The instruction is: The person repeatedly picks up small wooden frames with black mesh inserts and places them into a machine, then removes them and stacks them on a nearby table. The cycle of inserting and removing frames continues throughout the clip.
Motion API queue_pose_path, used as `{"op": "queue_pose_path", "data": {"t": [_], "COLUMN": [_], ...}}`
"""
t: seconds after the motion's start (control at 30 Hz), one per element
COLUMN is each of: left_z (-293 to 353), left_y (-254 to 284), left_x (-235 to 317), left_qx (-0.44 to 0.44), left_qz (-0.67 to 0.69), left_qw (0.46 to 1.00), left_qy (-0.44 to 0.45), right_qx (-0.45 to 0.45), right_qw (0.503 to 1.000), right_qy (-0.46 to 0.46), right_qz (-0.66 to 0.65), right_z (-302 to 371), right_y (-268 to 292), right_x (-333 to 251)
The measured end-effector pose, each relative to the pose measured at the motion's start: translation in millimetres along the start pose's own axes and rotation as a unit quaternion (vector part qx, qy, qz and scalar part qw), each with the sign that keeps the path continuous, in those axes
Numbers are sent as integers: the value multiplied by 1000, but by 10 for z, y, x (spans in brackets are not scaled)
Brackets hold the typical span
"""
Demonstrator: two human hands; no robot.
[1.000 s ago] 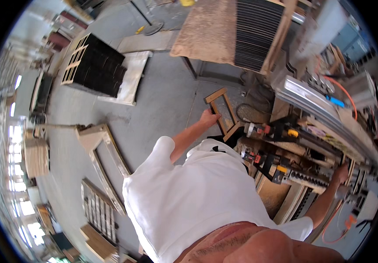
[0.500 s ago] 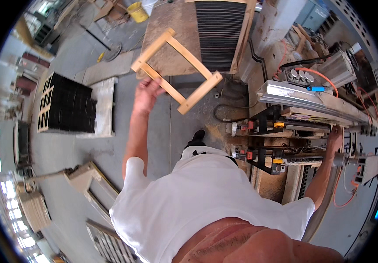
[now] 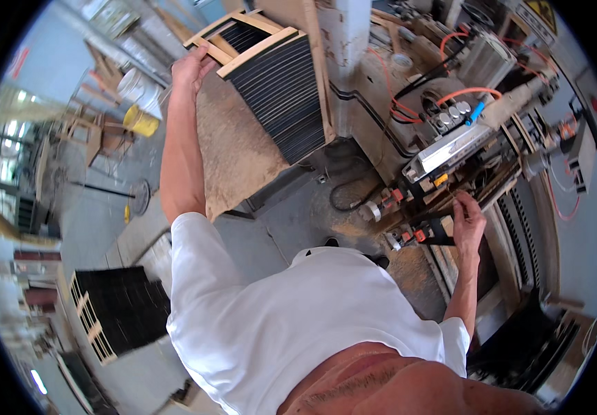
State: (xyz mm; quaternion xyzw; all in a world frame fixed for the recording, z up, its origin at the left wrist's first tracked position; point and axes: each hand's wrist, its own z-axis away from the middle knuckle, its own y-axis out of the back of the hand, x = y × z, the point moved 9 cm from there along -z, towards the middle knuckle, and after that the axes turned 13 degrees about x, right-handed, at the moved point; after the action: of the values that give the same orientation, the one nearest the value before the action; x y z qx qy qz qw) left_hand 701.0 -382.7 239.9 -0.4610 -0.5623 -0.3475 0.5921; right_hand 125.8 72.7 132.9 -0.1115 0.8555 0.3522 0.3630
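My left hand is stretched far forward, its fingers closed on one corner of a pale wooden frame with an open middle. The frame lies over the top of a stack of black-edged pieces on a dusty brown table. Whether it rests fully on the stack cannot be told. My right hand is above the machine on the right, beside a black bracket with red and yellow parts. Its fingers are curled together, and anything within them is hidden.
A yellow bucket and a white bucket stand beyond the table's left side. Another black stack with pale wooden strips is on the floor at left. Orange hoses loop over the machine. Sawdust covers the floor near its base.
My left hand has carried the wooden frame forward from mid-air onto the stack. My right hand has drawn back from deeper in the machine. The view has turned.
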Motion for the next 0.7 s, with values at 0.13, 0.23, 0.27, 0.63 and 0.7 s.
{"op": "queue_pose_path", "data": {"t": [0.13, 0.23, 0.27, 0.63, 0.7], "left_z": [-28, 224, 375, 1376, 1375], "left_y": [-316, -353, -414, -1523, -1524], "left_x": [81, 495, 640, 372, 398], "left_qx": [57, 90, 96, -136, -147], "left_qz": [-251, -316, -321, -477, -463], "left_qw": [964, 908, 882, 763, 758], "left_qy": [-63, -262, -332, -415, -435], "right_qx": [1, 14, 26, 16, 23], "right_qw": [987, 978, 979, 968, 968], "right_qy": [-148, -199, -196, -244, -238], "right_qz": [59, 67, 46, 52, 77], "right_z": [643, 981, 1058, 1440, 1611], "right_y": [-30, -18, -24, 99, 297], "right_x": [410, 551, 591, 733, 902]}}
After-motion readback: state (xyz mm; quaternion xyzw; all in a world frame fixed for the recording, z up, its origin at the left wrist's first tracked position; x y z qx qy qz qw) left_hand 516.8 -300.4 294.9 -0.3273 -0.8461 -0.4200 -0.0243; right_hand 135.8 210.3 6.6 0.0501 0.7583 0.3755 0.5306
